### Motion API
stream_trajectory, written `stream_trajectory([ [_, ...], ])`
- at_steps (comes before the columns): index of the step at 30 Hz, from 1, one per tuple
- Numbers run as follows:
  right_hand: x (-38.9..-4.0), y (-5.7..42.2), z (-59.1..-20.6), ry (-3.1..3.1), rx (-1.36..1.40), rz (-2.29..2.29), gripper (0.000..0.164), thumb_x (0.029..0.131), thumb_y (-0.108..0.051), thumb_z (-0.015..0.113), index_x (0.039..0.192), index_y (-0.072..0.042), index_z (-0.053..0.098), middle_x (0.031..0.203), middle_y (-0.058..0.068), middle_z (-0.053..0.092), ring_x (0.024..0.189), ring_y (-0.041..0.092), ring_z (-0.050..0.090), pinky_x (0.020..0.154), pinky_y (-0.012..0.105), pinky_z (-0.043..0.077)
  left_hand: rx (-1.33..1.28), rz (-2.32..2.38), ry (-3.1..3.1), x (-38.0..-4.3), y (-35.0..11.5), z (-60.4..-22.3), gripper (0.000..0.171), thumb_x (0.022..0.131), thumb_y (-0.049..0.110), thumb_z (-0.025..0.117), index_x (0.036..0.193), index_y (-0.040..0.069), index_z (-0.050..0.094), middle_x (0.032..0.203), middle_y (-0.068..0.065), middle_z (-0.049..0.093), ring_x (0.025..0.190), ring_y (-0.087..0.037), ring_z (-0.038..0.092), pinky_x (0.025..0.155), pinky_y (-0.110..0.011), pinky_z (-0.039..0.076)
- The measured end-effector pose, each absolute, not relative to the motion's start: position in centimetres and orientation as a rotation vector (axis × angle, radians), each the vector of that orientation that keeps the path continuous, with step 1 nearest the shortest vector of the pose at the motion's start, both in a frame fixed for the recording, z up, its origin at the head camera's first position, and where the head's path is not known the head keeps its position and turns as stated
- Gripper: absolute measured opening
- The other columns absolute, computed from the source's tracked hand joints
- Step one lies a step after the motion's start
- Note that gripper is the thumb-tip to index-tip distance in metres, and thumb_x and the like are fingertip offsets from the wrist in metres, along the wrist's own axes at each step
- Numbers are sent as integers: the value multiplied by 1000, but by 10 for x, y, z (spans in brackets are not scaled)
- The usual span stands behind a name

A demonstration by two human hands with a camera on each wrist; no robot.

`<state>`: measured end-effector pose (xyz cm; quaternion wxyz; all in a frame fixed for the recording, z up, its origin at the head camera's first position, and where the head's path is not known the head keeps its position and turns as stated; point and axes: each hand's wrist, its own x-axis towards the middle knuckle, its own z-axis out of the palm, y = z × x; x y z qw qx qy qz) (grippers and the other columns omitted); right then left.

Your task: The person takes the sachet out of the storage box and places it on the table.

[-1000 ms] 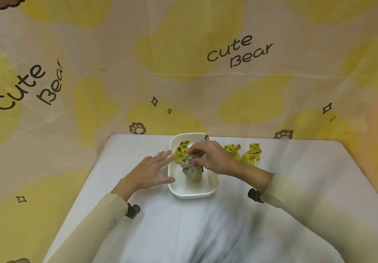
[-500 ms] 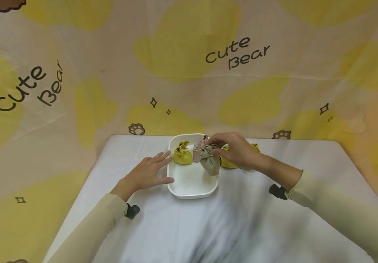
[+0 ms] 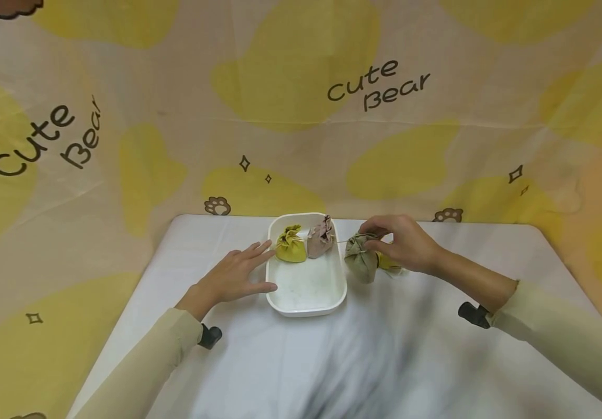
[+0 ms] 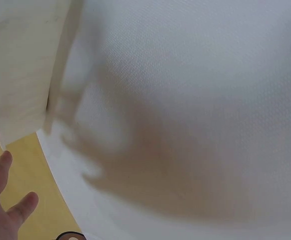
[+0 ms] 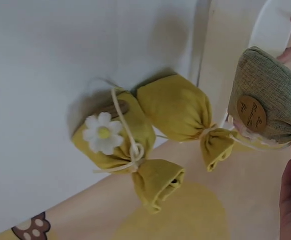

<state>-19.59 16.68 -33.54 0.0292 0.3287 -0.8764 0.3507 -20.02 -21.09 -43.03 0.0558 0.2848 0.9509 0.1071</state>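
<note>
My right hand pinches the gathered neck of a grey-green drawstring sachet, held just right of the white tray. In the right wrist view a round brown label shows on this sachet. My left hand is at the tray's left side with fingers spread and straight, its fingertips by the rim. Inside the tray, toward the back, sit a yellow sachet and a pinkish sachet.
Right of the tray, two yellow sachets lie side by side on the white table; one yellow sachet bears a white flower, the other yellow sachet is plain on the side seen. A patterned cloth hangs behind the table's back edge.
My right hand has carried the grey-green sachet rightward, from over the tray to beyond its right rim, partly covering the yellow sachets there. The left hand has stayed in place.
</note>
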Motion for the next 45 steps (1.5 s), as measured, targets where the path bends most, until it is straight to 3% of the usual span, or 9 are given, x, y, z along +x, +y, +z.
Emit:
stream_trajectory([
  [21, -189, 189, -389, -2779, 924, 1135, 23, 84, 0, 77, 106, -4, 72, 105, 6, 74, 92, 19, 71, 81, 35, 58, 841, 351, 2868, -201, -211, -432, 89, 86, 73, 56, 155, 20, 38, 164, 1, 22, 149, -31, 25, 112, -56, 31],
  [38, -196, 194, -404, -2799, 938, 1267, 26, 82, 3, 78, 107, 1, 71, 107, 12, 72, 97, 27, 70, 82, 32, 58, 849, 358, 2872, -201, -212, -432, 89, 86, 74, 54, 155, 20, 38, 164, 0, 22, 149, -30, 25, 112, -56, 31],
  [45, -196, 186, -397, -2875, 946, 1188, 37, 82, -9, 82, 115, 2, 69, 112, 11, 71, 101, 24, 68, 86, 40, 57, 841, 339, 2863, -202, -212, -433, 90, 87, 75, 52, 156, 20, 36, 165, 0, 20, 149, -30, 24, 112, -56, 31],
])
